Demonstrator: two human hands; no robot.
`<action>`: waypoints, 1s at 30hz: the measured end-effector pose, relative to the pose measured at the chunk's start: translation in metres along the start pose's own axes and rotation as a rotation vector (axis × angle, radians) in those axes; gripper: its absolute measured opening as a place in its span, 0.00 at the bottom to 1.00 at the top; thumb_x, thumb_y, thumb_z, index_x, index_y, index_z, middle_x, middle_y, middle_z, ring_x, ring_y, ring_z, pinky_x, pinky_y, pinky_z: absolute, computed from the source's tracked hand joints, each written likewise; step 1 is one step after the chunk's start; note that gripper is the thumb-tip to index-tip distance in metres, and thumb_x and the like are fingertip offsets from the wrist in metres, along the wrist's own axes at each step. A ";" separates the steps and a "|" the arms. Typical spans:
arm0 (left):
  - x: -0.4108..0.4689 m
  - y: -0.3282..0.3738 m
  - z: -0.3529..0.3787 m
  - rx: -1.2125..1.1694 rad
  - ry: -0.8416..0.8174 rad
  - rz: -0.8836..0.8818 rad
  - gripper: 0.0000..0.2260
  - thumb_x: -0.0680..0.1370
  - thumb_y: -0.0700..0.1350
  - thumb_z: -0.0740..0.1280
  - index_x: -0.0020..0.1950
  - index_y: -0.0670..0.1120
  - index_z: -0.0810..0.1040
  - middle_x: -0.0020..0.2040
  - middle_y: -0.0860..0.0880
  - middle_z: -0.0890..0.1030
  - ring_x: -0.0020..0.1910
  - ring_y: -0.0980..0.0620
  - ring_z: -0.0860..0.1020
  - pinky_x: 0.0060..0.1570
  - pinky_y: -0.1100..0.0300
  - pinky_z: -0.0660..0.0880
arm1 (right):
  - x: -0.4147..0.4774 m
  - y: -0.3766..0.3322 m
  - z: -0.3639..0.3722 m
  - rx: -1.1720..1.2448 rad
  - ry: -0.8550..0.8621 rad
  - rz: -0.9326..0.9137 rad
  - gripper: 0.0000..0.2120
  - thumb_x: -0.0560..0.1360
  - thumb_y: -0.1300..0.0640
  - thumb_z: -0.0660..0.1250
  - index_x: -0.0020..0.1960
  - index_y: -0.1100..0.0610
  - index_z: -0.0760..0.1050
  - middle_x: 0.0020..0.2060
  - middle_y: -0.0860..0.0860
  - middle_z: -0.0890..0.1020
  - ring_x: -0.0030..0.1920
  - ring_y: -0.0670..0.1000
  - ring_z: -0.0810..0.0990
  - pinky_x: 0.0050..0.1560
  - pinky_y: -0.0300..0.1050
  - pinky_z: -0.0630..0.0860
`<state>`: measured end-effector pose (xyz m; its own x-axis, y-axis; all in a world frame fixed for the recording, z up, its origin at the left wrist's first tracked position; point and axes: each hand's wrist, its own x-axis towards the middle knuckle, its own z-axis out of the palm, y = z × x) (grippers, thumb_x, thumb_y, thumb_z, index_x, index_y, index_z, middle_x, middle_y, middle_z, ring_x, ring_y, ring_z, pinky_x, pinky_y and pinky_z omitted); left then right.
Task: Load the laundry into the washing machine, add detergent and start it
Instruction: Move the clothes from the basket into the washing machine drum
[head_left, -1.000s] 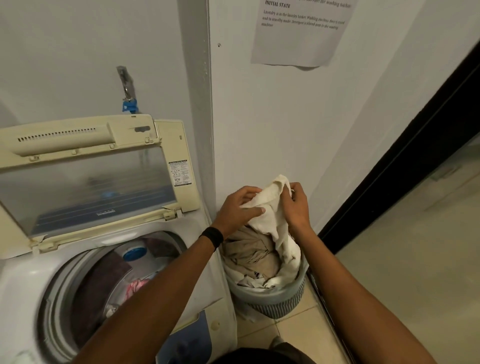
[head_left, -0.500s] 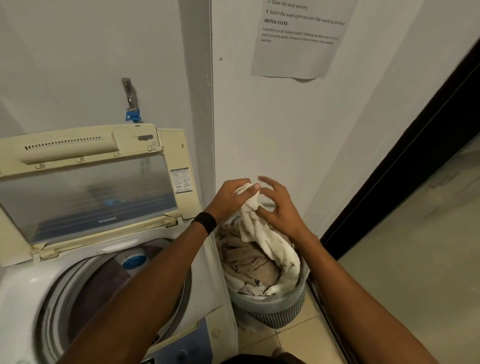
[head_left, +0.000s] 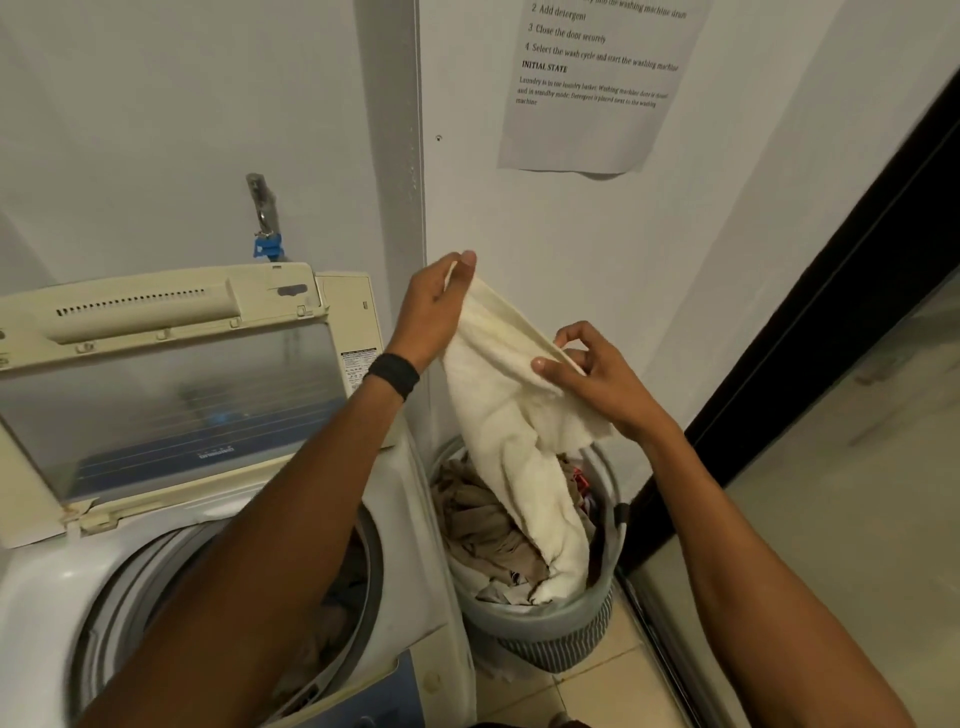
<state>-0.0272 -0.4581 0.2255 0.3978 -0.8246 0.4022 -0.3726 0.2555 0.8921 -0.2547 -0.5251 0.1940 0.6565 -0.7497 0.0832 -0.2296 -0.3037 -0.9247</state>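
Both hands hold a cream towel (head_left: 511, 415) above the laundry basket (head_left: 556, 623): the left hand (head_left: 434, 312) pinches its top corner, the right hand (head_left: 587, 374) pinches the edge lower down. The towel's lower end trails into the basket, beside the open top-loading washing machine (head_left: 431, 519).

Bare forearms, black band (head_left: 393, 375) on the left wrist

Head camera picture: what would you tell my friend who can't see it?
The left hand and right hand hold a cream towel up, its lower end in a grey laundry basket. Beside it stands a washing machine with its lid open.
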 end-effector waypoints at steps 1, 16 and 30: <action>0.003 0.001 -0.001 0.004 -0.010 0.006 0.19 0.87 0.52 0.59 0.42 0.40 0.69 0.37 0.47 0.66 0.36 0.52 0.66 0.40 0.57 0.63 | 0.000 0.000 -0.004 -0.023 -0.011 -0.009 0.12 0.77 0.45 0.74 0.54 0.49 0.75 0.44 0.64 0.82 0.39 0.59 0.79 0.43 0.53 0.76; -0.031 -0.026 0.040 0.080 0.059 -0.049 0.19 0.85 0.58 0.60 0.38 0.48 0.68 0.33 0.52 0.68 0.33 0.54 0.67 0.37 0.53 0.66 | 0.007 -0.003 0.033 -0.331 0.150 -0.049 0.20 0.78 0.39 0.68 0.38 0.54 0.73 0.30 0.49 0.77 0.31 0.45 0.73 0.34 0.41 0.69; -0.042 -0.020 0.060 -0.074 -0.114 -0.104 0.14 0.83 0.56 0.66 0.55 0.46 0.79 0.51 0.49 0.84 0.52 0.52 0.82 0.56 0.59 0.78 | 0.008 -0.012 0.021 -0.187 0.147 -0.175 0.10 0.82 0.48 0.67 0.47 0.51 0.83 0.38 0.49 0.84 0.39 0.51 0.81 0.44 0.51 0.76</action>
<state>-0.0870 -0.4591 0.1782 0.3317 -0.8994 0.2846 -0.2698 0.1986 0.9422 -0.2315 -0.5148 0.1976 0.5899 -0.7494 0.3006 -0.2597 -0.5287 -0.8081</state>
